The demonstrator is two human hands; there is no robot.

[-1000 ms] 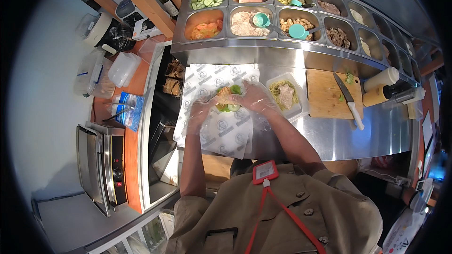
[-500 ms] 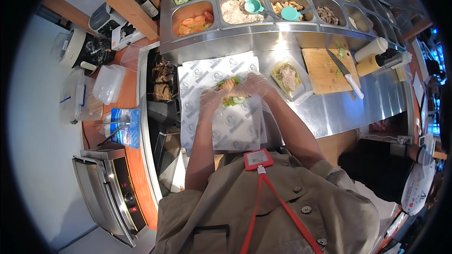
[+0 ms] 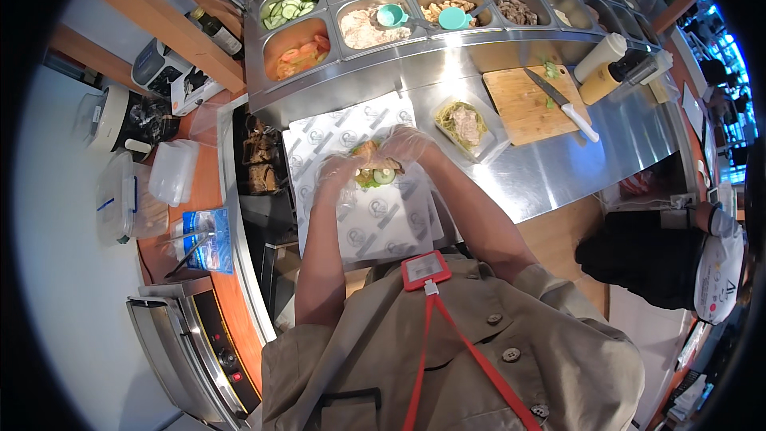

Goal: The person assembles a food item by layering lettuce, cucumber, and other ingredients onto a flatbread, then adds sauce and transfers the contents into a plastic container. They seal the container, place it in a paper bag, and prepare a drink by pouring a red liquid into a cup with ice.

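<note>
From where I stand, the steel surface (image 3: pixel 550 179) is the biggest thing here, with the pans (image 3: pixel 299 84) of fillings lined up along its back edge. White printed paper (image 3: pixel 383 231) covers the left end, running forward to the front edge. A wooden board (image 3: pixel 511 112) lies toward the back right corner, and a clear tub (image 3: pixel 496 146) of noodles topped with pale meat sits between paper and board, just beside the board's left edge. The knife (image 3: pixel 561 101) lies across the board, its white handle poking past the front right corner; a stray sleeve catching that handle could swing the blade round.

Both hands wear loose clear gloves. The left hand (image 3: pixel 339 168) grips the left side of a sandwich (image 3: pixel 369 156), and the right hand (image 3: pixel 405 146) grips its back right side. I can't make out each fingertip through the crinkled film. The sandwich is on the middle of the paper, its filled side facing the surface's front edge. Smallest of all, a cucumber slice (image 3: pixel 384 177) shows at that open side, over some lettuce (image 3: pixel 365 182). To my eye, squeezing unevenly or too hard could push it out onto the paper, and slack glove film could get pinched in the bread.
</note>
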